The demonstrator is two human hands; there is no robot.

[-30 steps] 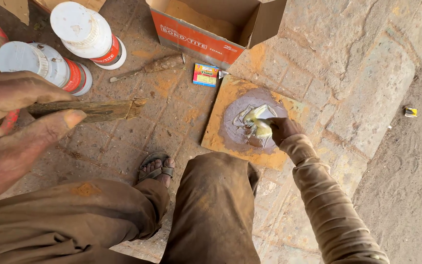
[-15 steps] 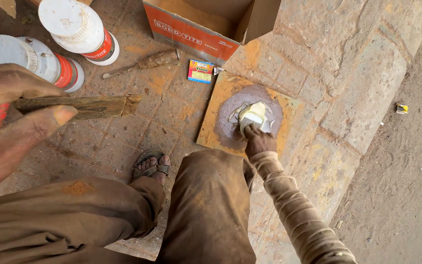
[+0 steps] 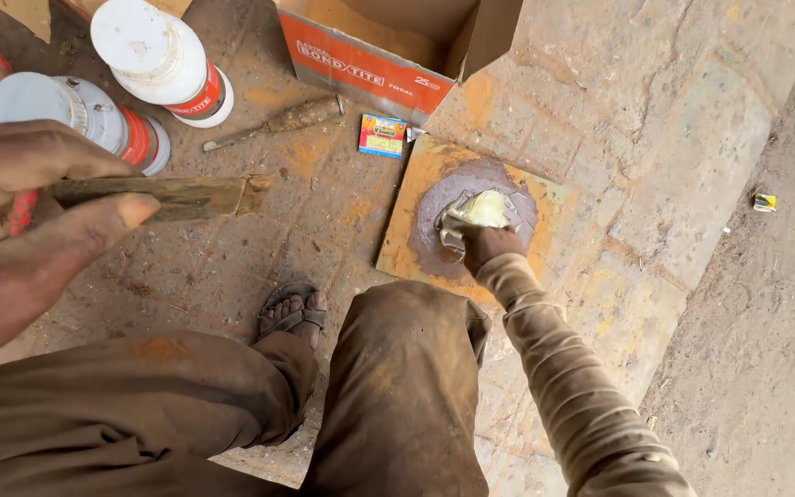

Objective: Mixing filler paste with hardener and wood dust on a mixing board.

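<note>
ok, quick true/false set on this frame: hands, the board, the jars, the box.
1. The left hand grips a flat wooden stick. True.
2. The right hand presses a yellowish wad onto a grey patch on the square board. True.
3. The two white-lidded jars stand on the board. False: they lie on the paved ground, left of it.
4. The cardboard box is closed. False: its flaps are open.
5. The person is barefoot. False: a sandal shows.
</note>
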